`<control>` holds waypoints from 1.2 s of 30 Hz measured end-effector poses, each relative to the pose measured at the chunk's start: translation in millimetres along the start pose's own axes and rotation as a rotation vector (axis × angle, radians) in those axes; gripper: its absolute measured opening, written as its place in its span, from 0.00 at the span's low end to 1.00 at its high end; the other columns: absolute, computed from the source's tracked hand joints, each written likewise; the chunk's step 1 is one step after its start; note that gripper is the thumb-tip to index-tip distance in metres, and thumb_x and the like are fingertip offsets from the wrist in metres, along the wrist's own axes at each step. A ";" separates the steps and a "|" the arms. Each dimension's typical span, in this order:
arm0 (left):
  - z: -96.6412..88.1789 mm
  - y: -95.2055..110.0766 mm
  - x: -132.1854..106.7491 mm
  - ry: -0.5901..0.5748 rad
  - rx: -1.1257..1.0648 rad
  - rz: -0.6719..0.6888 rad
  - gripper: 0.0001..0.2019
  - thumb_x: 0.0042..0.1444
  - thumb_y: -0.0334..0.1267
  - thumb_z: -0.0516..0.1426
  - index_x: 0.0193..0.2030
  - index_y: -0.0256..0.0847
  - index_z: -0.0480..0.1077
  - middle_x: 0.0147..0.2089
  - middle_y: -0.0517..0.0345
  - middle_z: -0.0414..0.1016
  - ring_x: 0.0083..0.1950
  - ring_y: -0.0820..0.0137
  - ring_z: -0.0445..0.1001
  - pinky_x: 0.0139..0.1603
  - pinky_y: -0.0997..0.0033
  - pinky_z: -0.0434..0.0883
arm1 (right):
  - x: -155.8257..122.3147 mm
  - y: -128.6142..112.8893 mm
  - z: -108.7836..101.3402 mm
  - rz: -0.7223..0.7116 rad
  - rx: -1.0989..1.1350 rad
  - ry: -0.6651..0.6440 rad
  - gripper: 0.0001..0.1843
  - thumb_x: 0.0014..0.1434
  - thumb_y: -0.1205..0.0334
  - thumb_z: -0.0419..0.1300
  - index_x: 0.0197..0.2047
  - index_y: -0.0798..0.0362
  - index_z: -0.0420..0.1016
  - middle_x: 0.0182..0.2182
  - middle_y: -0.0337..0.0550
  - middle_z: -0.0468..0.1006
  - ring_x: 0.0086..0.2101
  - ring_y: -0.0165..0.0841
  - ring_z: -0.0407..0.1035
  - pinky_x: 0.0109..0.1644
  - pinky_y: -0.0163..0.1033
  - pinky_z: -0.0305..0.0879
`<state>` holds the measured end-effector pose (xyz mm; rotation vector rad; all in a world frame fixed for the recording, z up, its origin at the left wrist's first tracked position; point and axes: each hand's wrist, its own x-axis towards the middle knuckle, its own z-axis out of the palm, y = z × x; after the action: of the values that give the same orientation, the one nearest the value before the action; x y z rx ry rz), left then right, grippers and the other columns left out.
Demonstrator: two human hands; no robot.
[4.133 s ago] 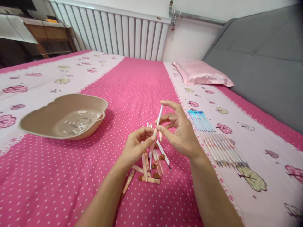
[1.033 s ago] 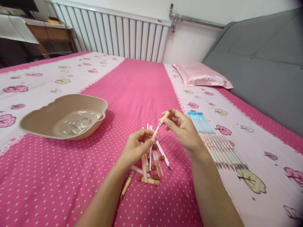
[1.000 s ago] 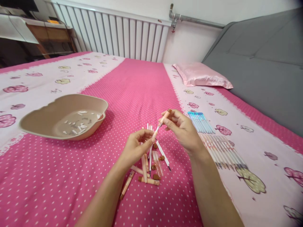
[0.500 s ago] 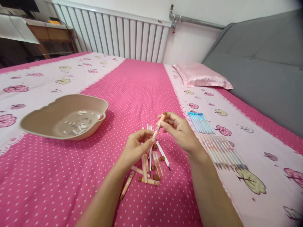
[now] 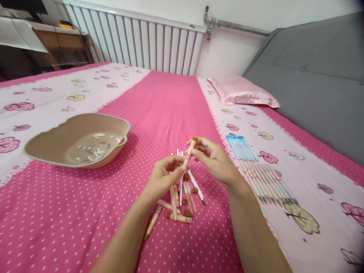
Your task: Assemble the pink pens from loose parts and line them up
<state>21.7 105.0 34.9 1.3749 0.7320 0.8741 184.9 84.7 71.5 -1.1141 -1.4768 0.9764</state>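
My left hand [image 5: 164,178] pinches the lower end of a peach pen [image 5: 188,156] above the pink dotted bedspread [image 5: 159,102]. My right hand [image 5: 214,159] is closed on the pen's upper part, a peach barrel piece with a brown end [image 5: 194,139]. Both hands meet on the same pen. Beneath them lies a small heap of pen parts [image 5: 179,197]: peach barrels, white refills and brown caps.
A beige scalloped tray [image 5: 51,141] with several small white bits sits to the left. A row of blue pens [image 5: 241,147] and a row of pale finished pens [image 5: 267,182] lie to the right. A pink pillow [image 5: 241,91] and grey headboard [image 5: 313,76] lie beyond.
My right hand first held a bare white refill upright; now it holds a peach barrel piece, which has slid down over the pen toward my left hand.
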 end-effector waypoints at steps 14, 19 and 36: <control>0.5 2.2 -0.3 -0.005 -0.025 -0.024 0.13 0.52 0.42 0.59 0.42 0.37 0.73 0.38 0.54 0.75 0.38 0.71 0.73 0.40 0.72 0.68 | -0.7 0.4 -0.1 0.047 -0.003 -0.035 0.10 0.57 0.62 0.59 0.43 0.52 0.70 0.39 0.44 0.75 0.42 0.33 0.71 0.47 0.43 0.67; 1.4 5.0 -1.6 -0.021 -0.038 -0.015 0.13 0.53 0.42 0.59 0.42 0.37 0.73 0.37 0.55 0.74 0.37 0.71 0.72 0.38 0.72 0.68 | -1.1 1.5 -0.9 0.065 0.060 -0.065 0.11 0.57 0.61 0.59 0.44 0.52 0.69 0.39 0.43 0.76 0.41 0.32 0.71 0.48 0.43 0.67; 0.3 3.6 -1.9 -0.051 -0.019 -0.021 0.13 0.54 0.43 0.58 0.42 0.37 0.72 0.40 0.53 0.74 0.39 0.70 0.72 0.38 0.72 0.69 | -1.9 -1.6 -1.2 0.103 0.123 -0.107 0.15 0.58 0.62 0.58 0.49 0.52 0.68 0.40 0.44 0.77 0.44 0.34 0.71 0.52 0.46 0.65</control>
<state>20.6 103.1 38.5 1.3650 0.6965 0.8245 186.0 82.4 72.8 -1.0706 -1.4344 1.1985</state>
